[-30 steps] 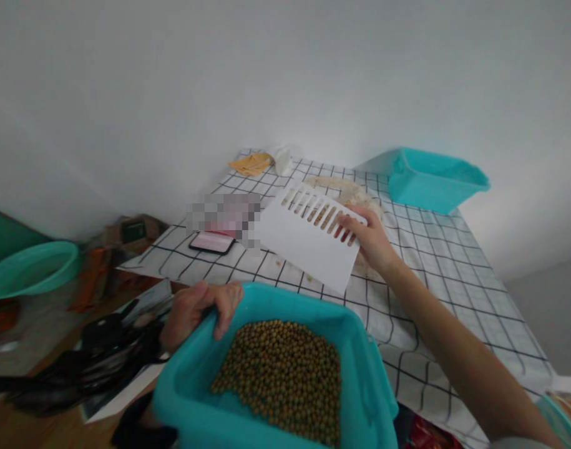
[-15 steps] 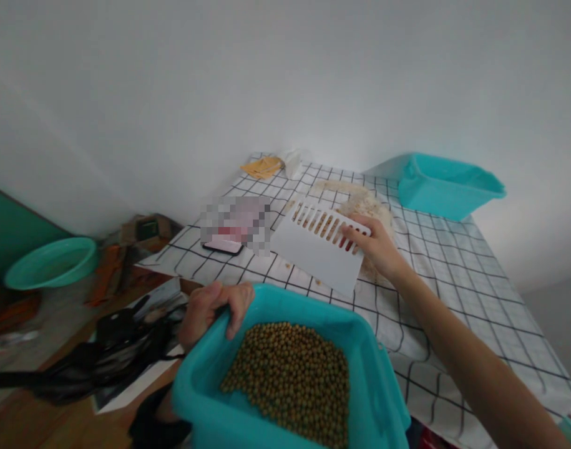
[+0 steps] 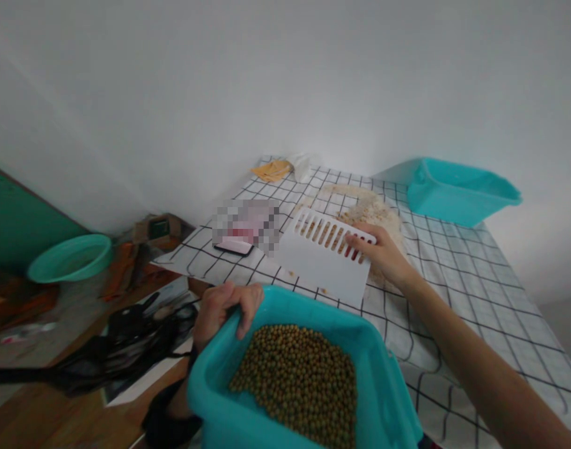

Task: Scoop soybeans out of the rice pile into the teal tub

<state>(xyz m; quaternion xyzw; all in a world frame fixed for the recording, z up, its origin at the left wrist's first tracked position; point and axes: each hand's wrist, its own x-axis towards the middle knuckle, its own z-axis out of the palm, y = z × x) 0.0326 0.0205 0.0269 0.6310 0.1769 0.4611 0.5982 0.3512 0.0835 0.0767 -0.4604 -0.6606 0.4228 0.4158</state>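
My left hand [image 3: 229,308] is closed over the left rim of a teal plastic bin [image 3: 308,300], its fingers curled inside the edge. Small round brown-green balls [image 3: 304,374] lie in a heap in the bin, close to the camera. My right hand [image 3: 379,249] reaches over the table and grips the slotted end of a white plastic sheet [image 3: 322,268]. The sheet hangs tilted above the cloth, between the bin and a pale crumbly heap [image 3: 372,212]. Part of that heap is hidden behind my right hand and the sheet.
On the checked tablecloth [image 3: 467,280] lie a phone [image 3: 236,246], partly blurred out, and a yellow cloth [image 3: 272,170]. A second teal bin [image 3: 453,199] stands at the back right. A black bag [image 3: 126,337] and a green basin [image 3: 70,259] are at left.
The whole scene has shifted slightly to the right in view. Both hands keep their grips, and the white sheet stays above the table with little change in tilt.
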